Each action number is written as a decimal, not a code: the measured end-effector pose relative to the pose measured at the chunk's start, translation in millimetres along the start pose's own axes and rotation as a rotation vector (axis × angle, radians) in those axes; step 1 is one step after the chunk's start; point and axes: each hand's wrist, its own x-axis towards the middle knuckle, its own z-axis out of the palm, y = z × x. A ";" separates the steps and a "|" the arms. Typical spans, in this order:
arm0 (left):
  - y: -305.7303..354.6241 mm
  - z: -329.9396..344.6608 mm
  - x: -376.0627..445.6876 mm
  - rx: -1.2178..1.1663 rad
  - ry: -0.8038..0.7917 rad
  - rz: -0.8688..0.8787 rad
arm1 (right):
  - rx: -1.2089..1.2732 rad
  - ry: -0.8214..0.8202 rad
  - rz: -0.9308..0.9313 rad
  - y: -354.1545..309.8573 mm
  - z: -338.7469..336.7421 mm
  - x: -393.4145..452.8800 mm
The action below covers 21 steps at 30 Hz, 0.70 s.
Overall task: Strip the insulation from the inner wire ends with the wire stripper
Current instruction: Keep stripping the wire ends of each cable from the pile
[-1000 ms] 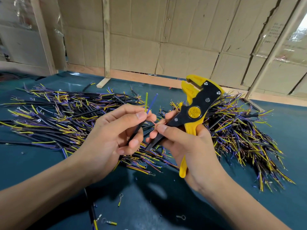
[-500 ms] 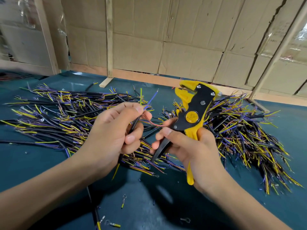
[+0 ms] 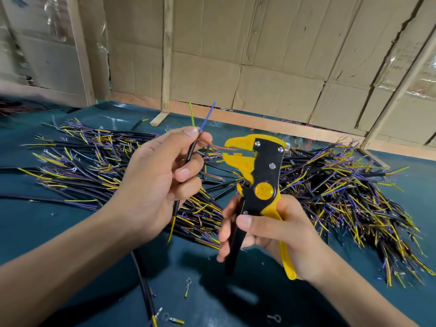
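Observation:
My left hand (image 3: pixel 155 182) grips a thin black cable (image 3: pixel 190 154) held upright. Its yellow-green inner wire (image 3: pixel 192 115) and blue inner wire (image 3: pixel 208 115) stick up above my fingers. A brown inner wire (image 3: pixel 218 147) bends right into the jaws of the wire stripper (image 3: pixel 262 175). That yellow and black tool is held by its handles in my right hand (image 3: pixel 271 234), jaws pointing left and slightly apart around the brown wire.
Two big heaps of black cables with yellow and purple ends lie on the green table, one at left (image 3: pixel 77 166), one at right (image 3: pixel 349 197). Loose ring terminals (image 3: pixel 187 285) and a black cable (image 3: pixel 144 284) lie near the front. Cardboard walls (image 3: pixel 259 55) stand behind.
The stripper has turned so its jaws point left, and the brown wire now sits between them. Both hands rose slightly; my left hand holds the cable more upright.

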 end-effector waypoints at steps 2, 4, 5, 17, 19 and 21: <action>-0.9 0.8 -0.5 0.007 -0.011 0.012 | 0.004 -0.011 -0.017 1.5 -0.1 -0.5; -2.2 1.4 -0.9 0.009 -0.019 0.027 | 0.004 -0.009 -0.036 1.6 -0.3 -0.4; -2.7 1.9 -1.1 0.010 -0.022 0.034 | 0.002 -0.007 -0.044 0.7 -0.4 -0.1; -4.0 -14.5 6.0 0.406 -0.061 0.352 | 0.182 0.056 -0.007 -14.4 4.4 0.9; -1.3 -21.5 8.5 0.583 -0.098 0.452 | 0.185 0.039 0.007 -18.1 1.5 0.7; 0.7 -24.9 10.2 0.692 -0.145 0.510 | 0.155 0.021 0.018 -20.2 -0.7 -0.2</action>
